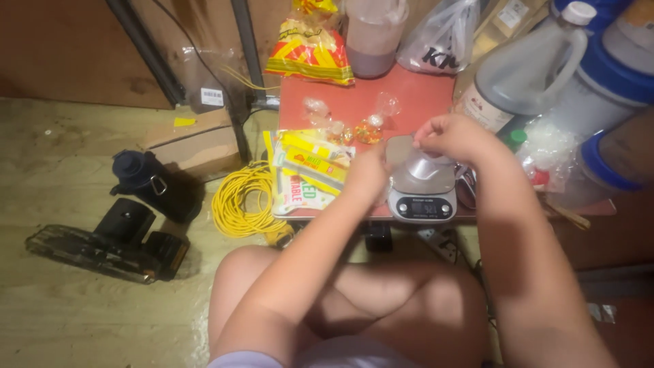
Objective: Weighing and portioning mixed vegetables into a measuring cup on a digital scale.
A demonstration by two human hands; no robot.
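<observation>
On a wooden floor (61,293), a person sits with bare knees drawn up to a low red counter (415,88). Big plastic jugs (524,68) crowd the counter's right side. At the back lie a red and yellow snack bag (310,51) and a tub (371,34). A coil of yellow cord (238,201) sits on the floor to the left, near a black flask (146,178).

A small silver kitchen scale (421,187) stands at the counter's front edge. Both hands meet above it. The right hand (453,136) has its grip pinched shut on a clear plastic bag (426,165) resting on the scale. The left hand (368,174) sits beside the scale, over yellow packets (310,163); whether its grip holds anything I cannot tell. Small tied bags (347,126) lie just behind.

The scale sits close to the edge, so a nudge from either wrist could likely tip it and spill the bag.
</observation>
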